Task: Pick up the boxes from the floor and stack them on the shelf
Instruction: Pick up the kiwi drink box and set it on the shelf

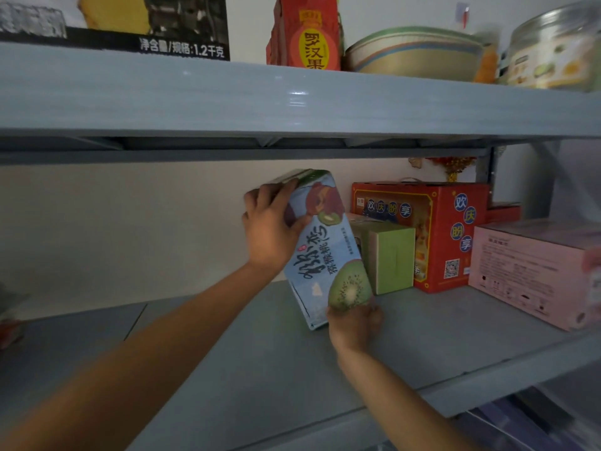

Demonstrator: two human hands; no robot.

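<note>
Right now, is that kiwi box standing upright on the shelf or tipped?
Tipped. The kiwi box leans leftward, left hand gripping its top, right hand its lower corner.

From my station I note: left hand [270, 229] and right hand [354, 327] both bare. The forearms bare too, uncovered right down to the view's lower edge. The fingernails too blurred to judge.

Noted light-blue kiwi box [325, 252] held tilted over grey shelf [260, 369], top leaning left, kiwi print at lower end. Couldn't tell whether lower corner touched the board. Found it just left of upright green box [393, 255]. Saw red box [452, 229] upright behind that and pink box [527, 271] flat at right.
</note>
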